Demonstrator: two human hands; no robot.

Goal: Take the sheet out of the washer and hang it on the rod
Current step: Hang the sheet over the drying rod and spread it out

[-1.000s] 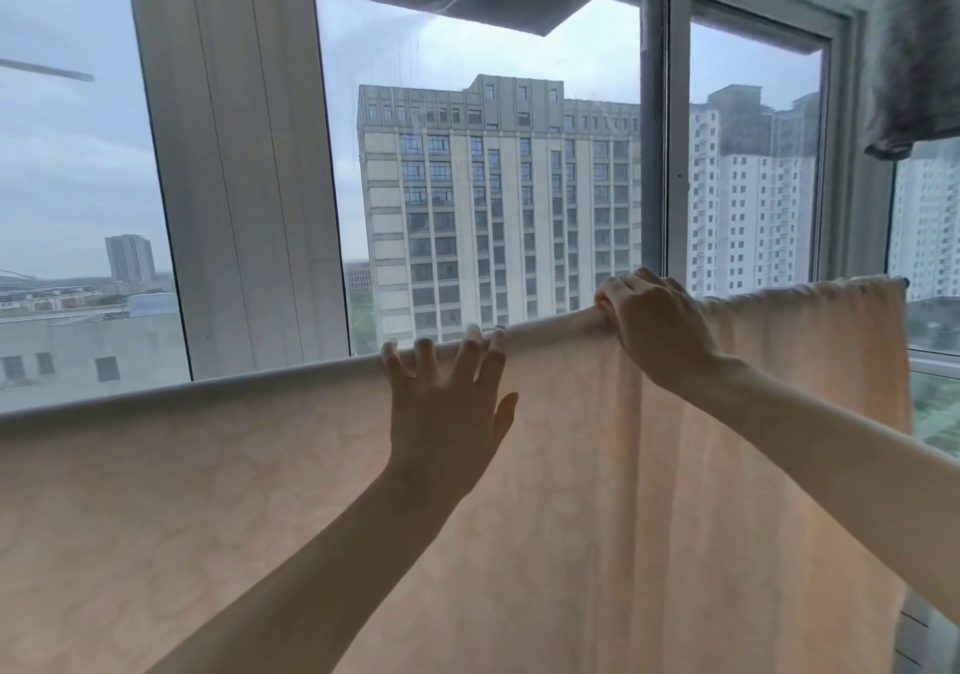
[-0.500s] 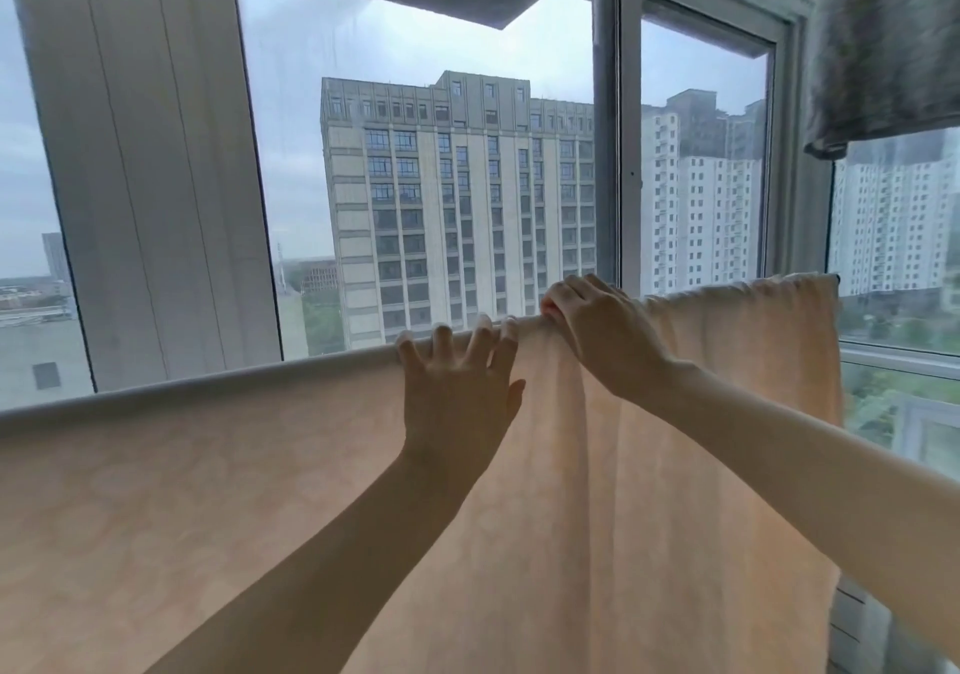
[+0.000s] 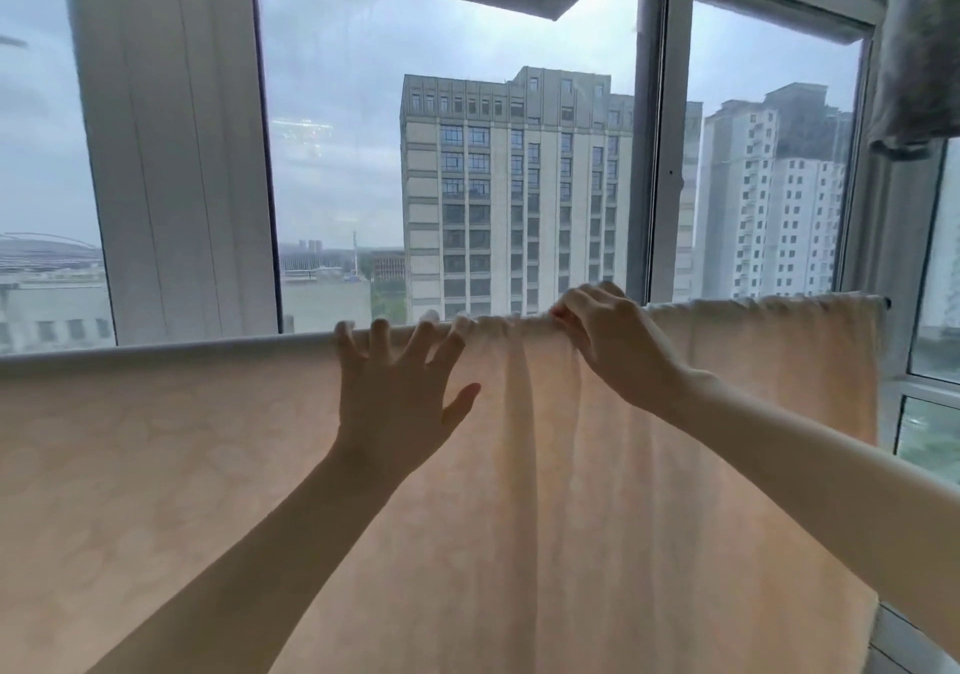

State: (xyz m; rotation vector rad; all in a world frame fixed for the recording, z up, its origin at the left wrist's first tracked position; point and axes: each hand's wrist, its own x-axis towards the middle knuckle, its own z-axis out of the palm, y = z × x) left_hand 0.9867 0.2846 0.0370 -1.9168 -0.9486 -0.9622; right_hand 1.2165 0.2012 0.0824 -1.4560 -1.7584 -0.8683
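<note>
A pale peach sheet [image 3: 171,465] hangs over a horizontal rod that crosses the view in front of the windows; only the rod's dark end [image 3: 886,302] shows at the right. My left hand [image 3: 400,392] lies flat on the sheet just below the top fold, fingers spread. My right hand [image 3: 613,340] pinches the sheet at the top of the rod, where the cloth is bunched into pleats between the two hands. The washer is out of view.
Large windows [image 3: 332,153] with white frames [image 3: 176,143] stand right behind the rod. A grey cloth [image 3: 919,49] hangs at the upper right. High-rise buildings show outside.
My right hand has slid left along the rod, gathering the sheet into pleats toward my left hand. My left hand stays spread flat on the cloth.
</note>
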